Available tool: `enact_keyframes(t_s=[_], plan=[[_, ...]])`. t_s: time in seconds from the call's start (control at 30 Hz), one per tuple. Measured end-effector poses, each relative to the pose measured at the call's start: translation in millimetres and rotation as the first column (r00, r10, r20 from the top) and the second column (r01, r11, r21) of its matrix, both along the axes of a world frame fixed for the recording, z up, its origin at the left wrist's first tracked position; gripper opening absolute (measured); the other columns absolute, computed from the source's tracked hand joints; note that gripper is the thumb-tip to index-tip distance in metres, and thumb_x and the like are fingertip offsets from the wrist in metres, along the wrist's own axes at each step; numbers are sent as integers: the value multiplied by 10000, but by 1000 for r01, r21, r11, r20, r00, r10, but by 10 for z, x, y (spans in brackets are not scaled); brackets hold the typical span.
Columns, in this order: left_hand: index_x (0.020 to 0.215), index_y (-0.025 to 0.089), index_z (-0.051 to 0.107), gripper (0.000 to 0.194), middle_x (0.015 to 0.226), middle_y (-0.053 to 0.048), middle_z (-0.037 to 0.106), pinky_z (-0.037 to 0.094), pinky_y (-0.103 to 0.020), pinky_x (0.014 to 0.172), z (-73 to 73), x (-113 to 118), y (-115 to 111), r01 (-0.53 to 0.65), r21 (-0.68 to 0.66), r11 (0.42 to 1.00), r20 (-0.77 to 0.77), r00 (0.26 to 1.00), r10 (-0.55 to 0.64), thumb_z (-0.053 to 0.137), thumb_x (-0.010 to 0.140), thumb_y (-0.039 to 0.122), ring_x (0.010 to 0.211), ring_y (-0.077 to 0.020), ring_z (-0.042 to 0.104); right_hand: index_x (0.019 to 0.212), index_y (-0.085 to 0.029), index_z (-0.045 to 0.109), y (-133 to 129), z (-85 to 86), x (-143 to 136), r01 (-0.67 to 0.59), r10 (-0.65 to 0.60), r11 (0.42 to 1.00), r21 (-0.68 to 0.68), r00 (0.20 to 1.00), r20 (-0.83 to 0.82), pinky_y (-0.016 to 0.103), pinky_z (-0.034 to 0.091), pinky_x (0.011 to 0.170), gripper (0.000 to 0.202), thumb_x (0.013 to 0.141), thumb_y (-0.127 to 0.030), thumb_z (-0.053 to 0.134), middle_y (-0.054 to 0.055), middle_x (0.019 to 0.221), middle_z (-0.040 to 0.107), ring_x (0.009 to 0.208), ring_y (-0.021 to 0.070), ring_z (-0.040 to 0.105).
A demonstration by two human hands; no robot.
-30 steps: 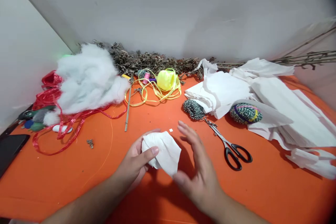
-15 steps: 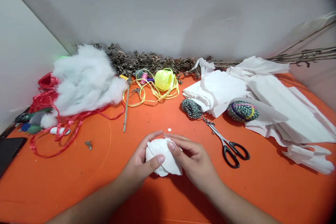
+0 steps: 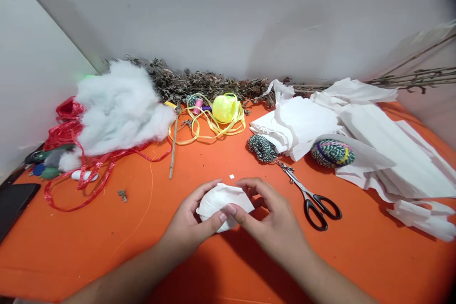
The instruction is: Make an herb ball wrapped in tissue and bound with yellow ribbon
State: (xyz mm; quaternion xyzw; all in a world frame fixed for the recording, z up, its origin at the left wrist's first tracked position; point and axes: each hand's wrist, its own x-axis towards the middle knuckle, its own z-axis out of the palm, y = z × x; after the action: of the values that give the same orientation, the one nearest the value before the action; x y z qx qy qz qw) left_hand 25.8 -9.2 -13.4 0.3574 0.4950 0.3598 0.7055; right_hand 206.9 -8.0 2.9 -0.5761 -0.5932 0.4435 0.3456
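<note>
A round bundle wrapped in white paper (image 3: 221, 199) is held between both hands, just above the orange table (image 3: 199, 275). My left hand (image 3: 192, 218) curls round its left side, thumb on the front. My right hand (image 3: 267, 213) grips its right side, with the thumb near the left thumb and the other fingers behind a paper flap that sticks out to the right. What lies inside the paper is hidden. A tiny white scrap (image 3: 232, 176) lies just behind the hands.
Scissors (image 3: 309, 197), dark speckled yarn (image 3: 261, 148), a wound yarn ball (image 3: 333, 153) and white paper sheets (image 3: 306, 121) lie right. Yellow ribbon (image 3: 223, 109) and dried plants (image 3: 206, 83) are behind; white stuffing (image 3: 119, 104), red ribbon (image 3: 67, 133) and a stick (image 3: 173, 147) are left.
The white bundle has been turned and tilted in my hands, and its paper flap now points right. My right fingers have moved right and lie more bent behind it. The view has shifted slightly.
</note>
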Motion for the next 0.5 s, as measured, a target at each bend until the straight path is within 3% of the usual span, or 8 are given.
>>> enact_keyframes(t_s=[0.1,0.2,0.27,0.3,0.33,0.37,0.43,0.5], plan=[[1298,152,542,711,1094,-120,717,552,-286,762,-12,-12,6,1,-3,1000,-14,1000,-1,820,709,437,915,-229,675,971,-203,645,23,5,-8,-63,48,993,-103,989,-142,289,522,648,261,902,-454,626,29,819,679,722,173,630],[1291,167,535,679,1063,-104,711,541,-267,695,-24,-38,19,15,-4,1000,-14,1000,-15,807,728,430,836,-202,671,1145,-206,578,26,-7,3,-98,52,985,-142,953,-300,281,521,625,329,939,-462,573,14,780,640,690,163,623],[1275,178,541,644,1012,-82,706,528,-257,667,-23,-60,39,29,-30,999,21,999,-28,799,740,425,778,-178,660,1325,-241,460,14,-2,35,-63,54,998,-21,960,-275,314,552,666,497,920,-493,598,40,882,656,757,187,656],[1255,181,554,619,985,-69,701,522,-255,666,-21,-72,51,35,-49,998,57,998,-32,800,740,419,763,-170,654,1388,-267,406,5,7,57,-61,82,992,108,977,-198,371,567,756,620,877,-520,649,81,1022,661,894,230,672],[1228,183,572,593,965,-58,696,517,-253,672,-19,-84,63,46,-70,996,102,994,-39,808,733,407,765,-168,652,1425,-292,380,-4,17,79,-97,120,960,262,990,-76,460,540,891,751,806,-545,722,134,1228,610,1111,300,624],[1193,181,594,563,950,-52,691,510,-250,678,-17,-96,73,61,-89,994,148,988,-48,816,723,396,776,-169,651,1444,-308,378,-13,27,98,-174,159,902,394,985,71,551,453,1017,854,734,-548,787,168,1426,484,1318,372,476],[1127,167,634,508,933,-51,688,496,-240,676,-15,-116,85,107,-115,988,222,972,-79,829,708,380,790,-172,650,1449,-298,408,-22,36,119,-388,239,766,512,912,333,642,247,1143,884,701,-513,826,158,1595,283,1483,412,188],[1104,152,660,473,942,-63,696,493,-237,709,-12,-126,87,139,-122,983,268,958,-102,826,716,365,830,-178,653,1429,-256,439,-19,22,108,-525,307,677,516,838,450,600,200,1185,709,820,-444,749,143,1542,412,1472,337,274]])
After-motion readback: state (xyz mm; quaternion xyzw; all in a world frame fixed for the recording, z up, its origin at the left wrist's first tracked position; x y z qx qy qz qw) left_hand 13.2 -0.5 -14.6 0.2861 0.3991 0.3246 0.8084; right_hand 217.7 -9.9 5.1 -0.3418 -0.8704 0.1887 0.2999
